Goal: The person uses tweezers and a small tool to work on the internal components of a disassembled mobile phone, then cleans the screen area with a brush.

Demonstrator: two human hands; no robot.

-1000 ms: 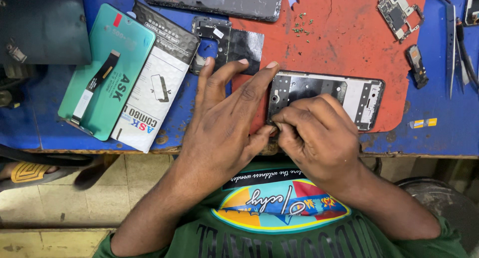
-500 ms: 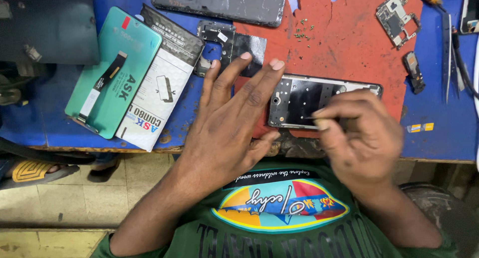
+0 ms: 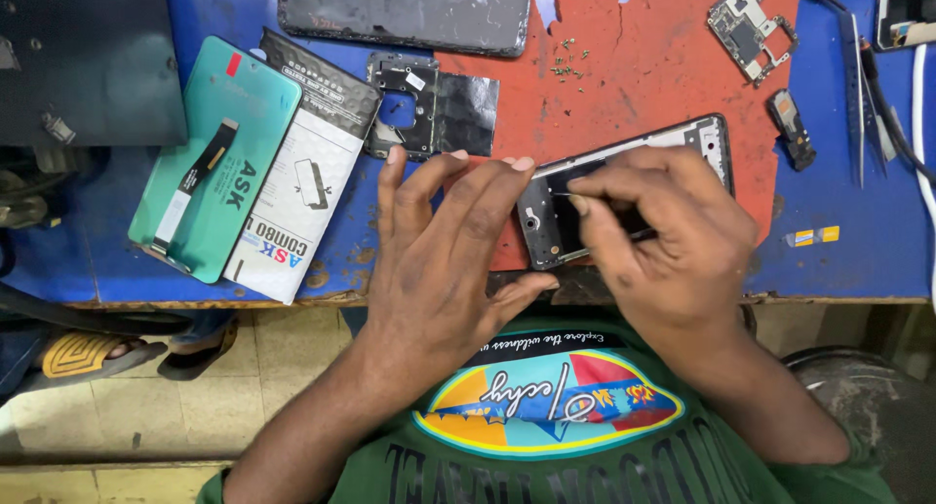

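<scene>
An opened phone frame (image 3: 704, 138) lies tilted on a torn red mat (image 3: 643, 85) at the bench's near edge. My left hand (image 3: 439, 260) rests flat on the mat with fingers spread, its fingertips against the frame's left end. My right hand (image 3: 658, 231) covers the middle of the frame and pinches a thin metal tool (image 3: 564, 194) whose tip points into the frame's left part. Most of the frame's inside is hidden under my right hand.
A teal replacement screen with flex cable (image 3: 219, 158) and a black-and-white box (image 3: 302, 192) lie at left. A back cover (image 3: 409, 12), a black shield plate (image 3: 429, 104), tiny screws (image 3: 567, 60), a circuit board (image 3: 749, 28), a small part (image 3: 790, 129) and tweezers (image 3: 856, 95) sit farther back.
The phone frame has turned to a tilt, its right end farther from me. My right hand moved from the frame's near left corner up over its middle, pinching the thin tool.
</scene>
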